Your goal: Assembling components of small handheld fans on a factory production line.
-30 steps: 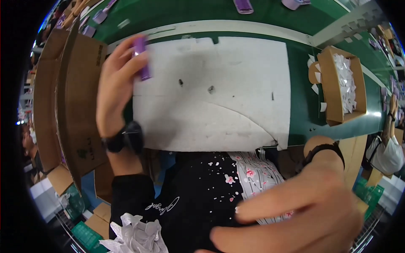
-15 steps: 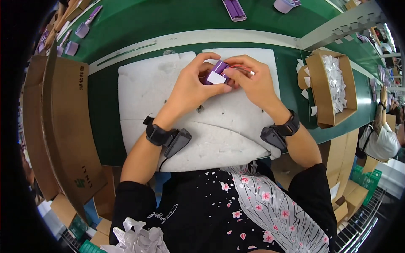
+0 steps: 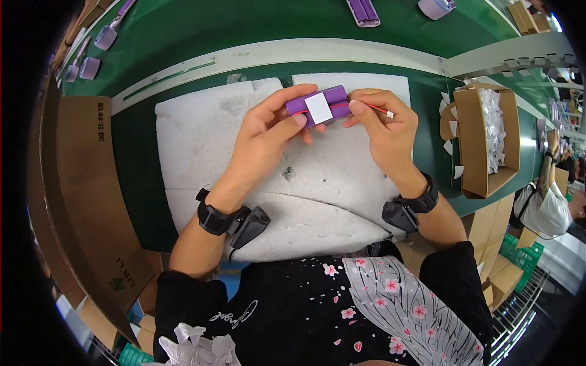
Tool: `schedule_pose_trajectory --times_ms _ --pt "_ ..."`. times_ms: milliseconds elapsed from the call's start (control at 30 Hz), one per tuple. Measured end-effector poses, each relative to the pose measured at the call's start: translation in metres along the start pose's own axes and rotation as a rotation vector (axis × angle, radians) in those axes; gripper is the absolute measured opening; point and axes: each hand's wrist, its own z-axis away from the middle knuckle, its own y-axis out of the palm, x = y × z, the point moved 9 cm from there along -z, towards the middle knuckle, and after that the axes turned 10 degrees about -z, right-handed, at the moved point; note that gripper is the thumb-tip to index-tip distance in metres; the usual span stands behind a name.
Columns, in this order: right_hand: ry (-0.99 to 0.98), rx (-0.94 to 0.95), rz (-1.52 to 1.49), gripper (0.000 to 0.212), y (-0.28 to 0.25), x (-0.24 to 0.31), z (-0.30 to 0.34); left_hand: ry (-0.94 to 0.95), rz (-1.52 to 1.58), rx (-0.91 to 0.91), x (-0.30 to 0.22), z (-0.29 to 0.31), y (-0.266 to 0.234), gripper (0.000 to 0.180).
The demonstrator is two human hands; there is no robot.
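Observation:
A purple battery pack [image 3: 335, 95] of cylindrical cells side by side is held up over white foam sheets [image 3: 220, 134]. A white rectangular label [image 3: 318, 108] lies across its middle. My left hand [image 3: 262, 134] grips the pack's left end, the thumb on its near side. At the other end, my right hand [image 3: 384, 125] pinches the pack where the wires come out. Red and dark wires run rightward over my right fingers to a small white connector [image 3: 390, 114]. The right fingertips are partly hidden behind the pack.
An open carton [image 3: 473, 146] of white slips stands at the right; loose white pieces lie beside it. A tall cardboard box [image 3: 85, 195] borders the left. Beyond the white rail [image 3: 256, 53] lie purple parts [image 3: 364, 12]. Another person [image 3: 543, 207] works at far right.
The pack has turned from steeply tilted to nearly level, its label now facing up. My left hand has shifted left along it, and my right hand has moved to its right end.

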Motion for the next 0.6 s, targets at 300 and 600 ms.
schedule_pose_trajectory --times_ms 300,600 --pt "0.064 0.044 0.065 0.013 0.000 -0.005 0.004 -0.039 0.097 -0.014 0.003 0.002 -0.001 0.037" --pt "-0.001 0.067 0.074 0.011 -0.001 0.000 0.004 -0.052 0.069 0.000 0.003 0.005 0.009 0.039"
